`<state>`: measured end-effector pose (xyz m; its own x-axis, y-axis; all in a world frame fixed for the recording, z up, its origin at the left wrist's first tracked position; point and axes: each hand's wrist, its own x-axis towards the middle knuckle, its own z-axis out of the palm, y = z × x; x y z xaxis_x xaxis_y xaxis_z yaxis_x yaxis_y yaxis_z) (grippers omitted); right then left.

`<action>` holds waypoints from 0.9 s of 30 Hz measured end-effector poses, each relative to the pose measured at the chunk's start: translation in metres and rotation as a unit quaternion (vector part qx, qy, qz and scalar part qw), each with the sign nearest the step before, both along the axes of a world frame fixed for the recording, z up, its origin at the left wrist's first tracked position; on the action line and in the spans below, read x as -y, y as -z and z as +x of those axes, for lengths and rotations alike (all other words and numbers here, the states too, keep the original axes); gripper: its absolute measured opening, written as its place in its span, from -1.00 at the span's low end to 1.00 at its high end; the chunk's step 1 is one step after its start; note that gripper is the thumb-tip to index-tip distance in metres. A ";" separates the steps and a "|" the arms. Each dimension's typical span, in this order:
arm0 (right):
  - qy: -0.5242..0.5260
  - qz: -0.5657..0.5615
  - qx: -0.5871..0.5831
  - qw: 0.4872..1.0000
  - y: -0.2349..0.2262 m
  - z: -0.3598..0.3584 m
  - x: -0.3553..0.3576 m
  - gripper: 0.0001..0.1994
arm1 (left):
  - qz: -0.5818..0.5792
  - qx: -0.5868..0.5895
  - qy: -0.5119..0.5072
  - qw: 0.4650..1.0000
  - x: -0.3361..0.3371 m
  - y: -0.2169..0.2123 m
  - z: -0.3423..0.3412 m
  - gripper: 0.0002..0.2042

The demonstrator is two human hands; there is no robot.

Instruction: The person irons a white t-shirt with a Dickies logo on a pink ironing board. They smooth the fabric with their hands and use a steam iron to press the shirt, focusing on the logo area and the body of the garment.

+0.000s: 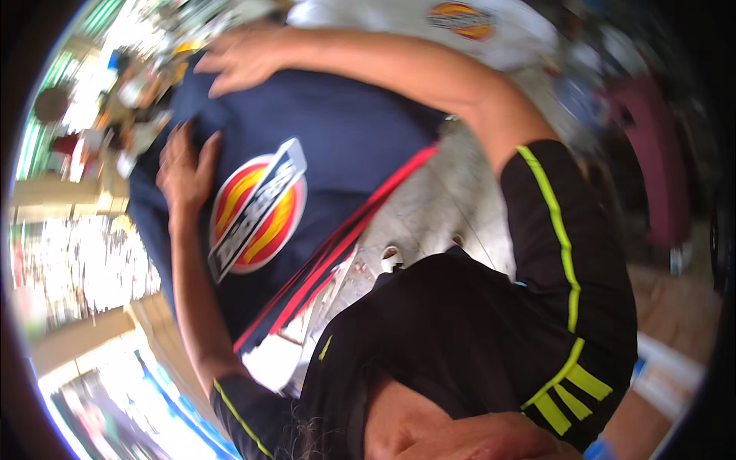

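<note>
Pale floor (471, 203) shows beside the navy cloth (337, 123), draped at left of centre under left hand (186, 170) and right hand (249, 57), fingers spread, apparently smoothing; continuing would call for even, flat-palmed pressure.

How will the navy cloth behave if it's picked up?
The navy cloth would probably flop and sag, since it looks like soft fabric. Its red-striped edge seems to show several layers, so these might slide apart. The big round badge, covering a wide patch, may stiffen that area slightly.
</note>
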<state>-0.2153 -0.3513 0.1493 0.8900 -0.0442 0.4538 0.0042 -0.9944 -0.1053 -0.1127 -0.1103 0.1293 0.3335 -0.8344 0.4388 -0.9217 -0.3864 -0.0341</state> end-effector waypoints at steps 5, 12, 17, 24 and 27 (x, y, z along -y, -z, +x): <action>0.015 0.008 -0.087 0.996 0.028 -0.094 0.011 -0.31 | -0.018 -0.020 0.059 0.998 0.017 0.017 -0.003 -0.49; -0.068 0.134 0.081 0.985 0.034 -0.358 0.030 -0.61 | 0.075 0.212 -0.094 0.970 0.000 0.026 0.000 -0.37; 0.220 0.401 -0.022 0.889 0.126 -0.579 0.049 -0.59 | -0.053 0.099 -0.070 0.991 0.025 -0.033 -0.072 -0.37; 0.458 0.548 -0.279 0.642 0.299 -0.799 -0.005 -0.51 | -0.173 -0.200 0.286 0.921 0.201 -0.051 -0.373 -0.57; 0.449 0.542 -0.261 0.661 0.286 -0.833 0.023 -0.54 | -0.122 -0.439 0.313 0.833 0.285 -0.002 -0.455 -0.72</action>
<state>-1.0485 -0.3747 -0.1370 0.3068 -0.7076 -0.6365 -0.8544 0.0899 -0.5117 -0.5681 -0.3958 0.1317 0.1492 -0.8870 0.4369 -0.5728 0.2826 0.7694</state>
